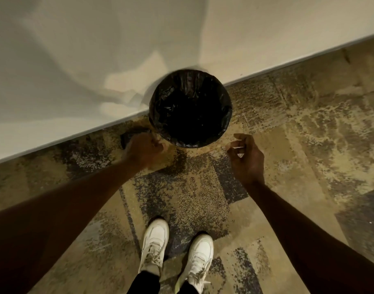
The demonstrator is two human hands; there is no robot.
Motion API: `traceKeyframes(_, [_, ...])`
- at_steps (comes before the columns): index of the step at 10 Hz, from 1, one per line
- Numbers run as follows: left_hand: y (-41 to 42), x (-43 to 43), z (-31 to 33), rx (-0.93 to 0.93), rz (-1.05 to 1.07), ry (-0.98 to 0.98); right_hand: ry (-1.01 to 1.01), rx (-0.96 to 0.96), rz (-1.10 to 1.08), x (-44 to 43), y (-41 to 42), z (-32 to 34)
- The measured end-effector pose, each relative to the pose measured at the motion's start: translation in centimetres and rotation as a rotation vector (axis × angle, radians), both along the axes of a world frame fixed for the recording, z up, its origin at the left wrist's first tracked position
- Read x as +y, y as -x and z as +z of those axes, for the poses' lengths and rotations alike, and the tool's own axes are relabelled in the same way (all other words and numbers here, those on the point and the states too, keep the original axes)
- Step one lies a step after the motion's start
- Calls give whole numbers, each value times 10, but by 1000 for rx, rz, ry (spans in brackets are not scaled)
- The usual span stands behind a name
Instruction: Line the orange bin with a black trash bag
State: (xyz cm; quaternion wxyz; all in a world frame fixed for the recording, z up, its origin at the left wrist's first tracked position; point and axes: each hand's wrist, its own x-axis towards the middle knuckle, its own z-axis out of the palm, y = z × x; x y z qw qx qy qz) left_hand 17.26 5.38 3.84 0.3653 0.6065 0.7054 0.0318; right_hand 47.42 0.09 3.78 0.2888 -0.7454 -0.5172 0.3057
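I look straight down on the round bin, which stands on the carpet against the wall. A black trash bag [190, 107] fills its inside and is folded over its rim, so none of the orange shows. My left hand [143, 150] is blurred at the bin's lower-left edge, fingers closed on a dark bunch of bag [128, 137] that sticks out to its left. My right hand [246, 160] hovers a little to the lower right of the bin, apart from it, fingers loosely curled and holding nothing.
A white wall [97, 60] with a pale baseboard runs diagonally behind the bin. Mottled tan and dark carpet [309, 134] covers the floor. My two white sneakers [175, 249] stand just below the bin.
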Motion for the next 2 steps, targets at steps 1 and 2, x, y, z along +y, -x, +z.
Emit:
traceKeyframes(1, [-7,-6,25,-20,-163,-67,-43,-79,107,-12,2,18])
traceKeyframes(2, [-9,-14,47,-17,-394,-181,-74,-247,232,-26,8,38])
